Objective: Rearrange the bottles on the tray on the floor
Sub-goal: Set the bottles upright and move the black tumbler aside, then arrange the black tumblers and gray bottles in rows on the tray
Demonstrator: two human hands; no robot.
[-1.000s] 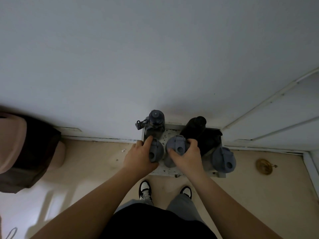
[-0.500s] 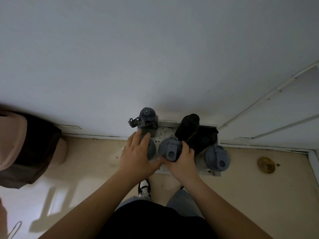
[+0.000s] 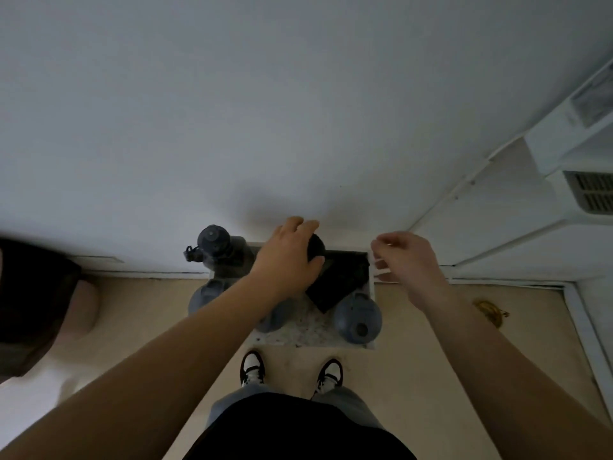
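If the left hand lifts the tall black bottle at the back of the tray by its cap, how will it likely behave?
The tall black bottle looks rigid, so it should lift stiffly. The left hand covers only its top, so it may swing or tip. Its fill is hidden, so weight is uncertain. It leans against a black rectangular object, which may shift on the speckled white tray.

The scene is dimly lit; soft shadows are cast on the wall, and edges are bowed by wide-angle distortion.
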